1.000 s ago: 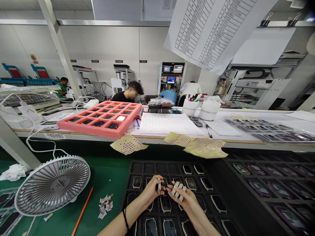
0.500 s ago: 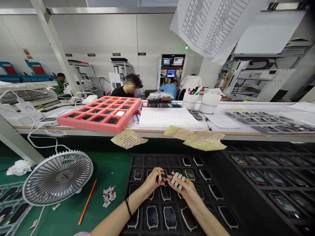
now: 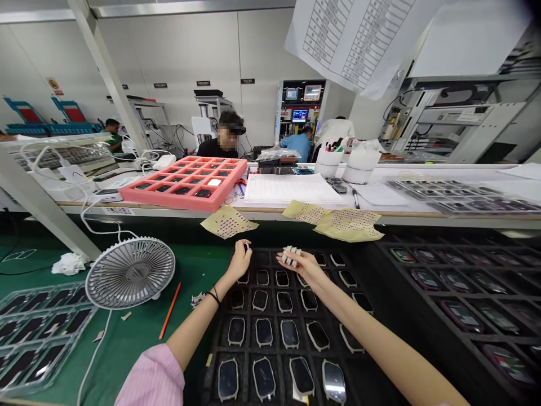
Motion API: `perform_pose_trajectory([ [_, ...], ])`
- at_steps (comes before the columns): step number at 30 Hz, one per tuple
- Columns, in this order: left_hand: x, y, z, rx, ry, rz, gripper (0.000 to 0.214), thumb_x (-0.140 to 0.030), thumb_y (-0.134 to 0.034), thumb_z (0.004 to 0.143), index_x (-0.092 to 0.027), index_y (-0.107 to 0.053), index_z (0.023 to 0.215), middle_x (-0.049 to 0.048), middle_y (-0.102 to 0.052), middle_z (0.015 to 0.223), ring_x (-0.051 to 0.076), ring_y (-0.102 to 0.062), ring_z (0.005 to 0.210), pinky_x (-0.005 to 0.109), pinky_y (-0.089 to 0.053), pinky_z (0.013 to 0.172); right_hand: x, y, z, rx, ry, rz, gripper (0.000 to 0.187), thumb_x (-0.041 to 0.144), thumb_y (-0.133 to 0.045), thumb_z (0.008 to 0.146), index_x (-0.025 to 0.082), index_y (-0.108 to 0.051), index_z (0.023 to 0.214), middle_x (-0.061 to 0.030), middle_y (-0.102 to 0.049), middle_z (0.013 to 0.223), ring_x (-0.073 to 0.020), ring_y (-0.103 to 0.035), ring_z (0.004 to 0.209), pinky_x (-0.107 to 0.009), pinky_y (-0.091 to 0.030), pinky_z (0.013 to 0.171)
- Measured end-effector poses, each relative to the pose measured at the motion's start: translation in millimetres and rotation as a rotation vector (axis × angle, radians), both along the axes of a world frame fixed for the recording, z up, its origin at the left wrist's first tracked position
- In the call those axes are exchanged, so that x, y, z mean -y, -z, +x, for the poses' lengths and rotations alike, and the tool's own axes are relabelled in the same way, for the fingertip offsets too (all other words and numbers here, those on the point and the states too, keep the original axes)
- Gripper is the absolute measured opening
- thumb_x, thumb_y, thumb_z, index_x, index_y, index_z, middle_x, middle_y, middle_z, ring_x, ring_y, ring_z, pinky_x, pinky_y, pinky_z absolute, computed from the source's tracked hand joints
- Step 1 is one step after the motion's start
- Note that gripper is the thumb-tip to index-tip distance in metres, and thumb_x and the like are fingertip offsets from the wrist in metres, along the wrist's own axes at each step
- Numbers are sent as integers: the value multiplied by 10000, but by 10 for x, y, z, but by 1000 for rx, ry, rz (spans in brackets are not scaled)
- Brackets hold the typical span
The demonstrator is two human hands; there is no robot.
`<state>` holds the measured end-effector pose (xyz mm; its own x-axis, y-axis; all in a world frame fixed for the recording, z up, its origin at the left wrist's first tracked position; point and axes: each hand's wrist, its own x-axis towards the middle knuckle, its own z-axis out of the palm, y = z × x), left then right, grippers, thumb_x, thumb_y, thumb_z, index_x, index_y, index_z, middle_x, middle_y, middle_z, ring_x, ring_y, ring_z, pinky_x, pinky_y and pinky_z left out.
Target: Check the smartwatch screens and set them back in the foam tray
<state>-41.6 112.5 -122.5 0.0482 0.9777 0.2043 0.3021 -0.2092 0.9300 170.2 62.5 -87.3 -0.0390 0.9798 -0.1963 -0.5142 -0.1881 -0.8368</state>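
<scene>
My right hand [image 3: 305,265] grips several small pale-edged watch bodies [image 3: 291,256], bunched side by side in the fingers above the far part of a black foam tray [image 3: 249,321]. At the tray's far left corner, my left hand [image 3: 240,260] has its fingers closed together. Whatever it holds there is too small or hidden to make out. Rows of watch bodies with dark screens and pale frames lie in the tray's pockets, such as one watch [image 3: 264,331] near the middle. A silvery film covers the screen of one watch [image 3: 333,380] in the nearest row.
A grey fan [image 3: 131,273], an orange stick [image 3: 170,310] and paper scraps [image 3: 196,300] are on the green mat at left. Clear trays [image 3: 42,332] lie beyond. Yellow sticker sheets [image 3: 228,221] hang off the shelf edge below a pink foam tray [image 3: 169,197]. Another dark tray [image 3: 456,282] stands at right.
My left hand has moved away from my right, to the tray's far left corner. My right hand still holds the watch bodies. The view has tilted down, showing more of the near rows.
</scene>
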Motion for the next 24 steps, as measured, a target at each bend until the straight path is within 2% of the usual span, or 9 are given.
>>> perform_pose_trajectory([
  [4, -36, 62, -39, -140, -22, 47, 170, -113, -444, 799, -187, -461, 951, 76, -453, 1043, 229, -490, 1068, 425, -340, 1018, -181, 54, -229, 24, -57, 12, 269, 184, -861, 503, 99, -701, 701, -95, -730, 705, -277, -713, 787, -443, -564, 832],
  [8, -47, 134, -41, -211, 1, 67, 201, -99, -456, 771, -166, -477, 959, 108, -476, 1065, 261, -479, 1108, 469, -326, 1029, -229, 141, -371, 33, -108, 17, 266, 184, -857, 502, 95, -699, 697, -84, -723, 672, -278, -717, 767, -435, -575, 807],
  [11, -44, 114, -62, -231, 85, 72, 281, -99, -510, 737, -150, -509, 1013, 138, -511, 1128, 303, -439, 1197, 534, -253, 1074, -242, 180, -352, 35, -150, 13, 262, 188, -850, 529, 86, -701, 719, -99, -725, 680, -288, -720, 782, -429, -576, 796],
  [13, -16, 48, -61, -227, 188, 89, 405, -103, -578, 702, -159, -524, 1100, 149, -502, 1242, 320, -370, 1289, 541, -190, 1112, -260, 198, -285, 39, -177, 4, 258, 186, -844, 548, 83, -701, 736, -111, -729, 696, -293, -721, 792, -430, -576, 792],
  [16, 65, -92, 23, -202, 392, 132, 618, -137, -678, 669, -197, -499, 1257, 128, -421, 1411, 298, -325, 1353, 460, -227, 1132, -291, 227, -154, 45, -214, -10, 264, 187, -830, 576, 75, -697, 774, -127, -734, 729, -286, -724, 797, -424, -570, 801],
  [19, 131, -194, 219, -180, 558, 155, 673, -218, -724, 693, -231, -477, 1319, 100, -478, 1387, 260, -455, 1271, 378, -358, 1065, -303, 261, -48, 63, -262, -6, 301, 219, -814, 606, 65, -695, 835, -148, -739, 781, -279, -724, 807, -409, -569, 789],
  [22, 117, -213, 443, -174, 610, 163, 573, -267, -716, 727, -206, -524, 1263, 95, -595, 1242, 231, -582, 1107, 327, -456, 939, -292, 292, 31, 120, -282, 18, 319, 275, -801, 633, 74, -698, 859, -145, -741, 796, -262, -721, 789, -353, -579, 720],
  [24, 64, -197, 554, -188, 601, 178, 517, -282, -730, 716, -180, -563, 1194, 89, -635, 1161, 225, -608, 1039, 307, -469, 891, -287, 307, 94, 182, -276, 33, 327, 328, -781, 666, 78, -698, 859, -137, -740, 780, -244, -715, 752, -324, -578, 673],
])
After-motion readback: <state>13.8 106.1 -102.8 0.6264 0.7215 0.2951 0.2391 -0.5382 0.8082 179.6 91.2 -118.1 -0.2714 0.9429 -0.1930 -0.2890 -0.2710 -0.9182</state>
